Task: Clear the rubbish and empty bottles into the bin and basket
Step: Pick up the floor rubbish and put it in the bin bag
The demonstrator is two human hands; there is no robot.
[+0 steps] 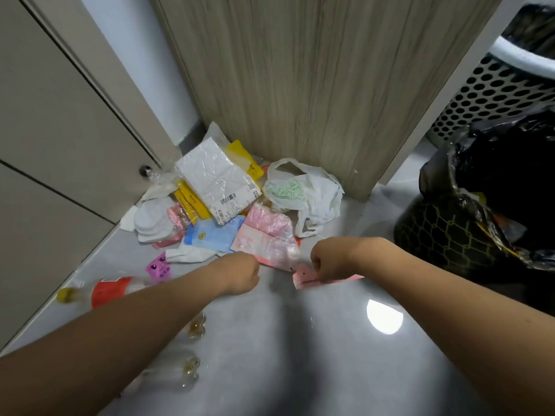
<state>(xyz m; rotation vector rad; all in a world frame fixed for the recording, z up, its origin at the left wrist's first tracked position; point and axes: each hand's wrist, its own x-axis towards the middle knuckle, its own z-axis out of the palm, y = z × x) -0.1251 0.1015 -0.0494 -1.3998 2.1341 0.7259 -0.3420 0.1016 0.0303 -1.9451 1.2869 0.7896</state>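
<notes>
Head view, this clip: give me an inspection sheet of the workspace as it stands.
Surface: glossy grey floor, lamp glare.
Job's things: rubbish pile in the corner; red-labelled bottle lying on its side; black-lined bin; perforated basket.
Clutter: white carrier bag, cotton pads.
Hands: left hand and right hand each pinch a pink wrapper.
Cables: nothing seen.
Surroundings: wood panel, cabinet door.
</notes>
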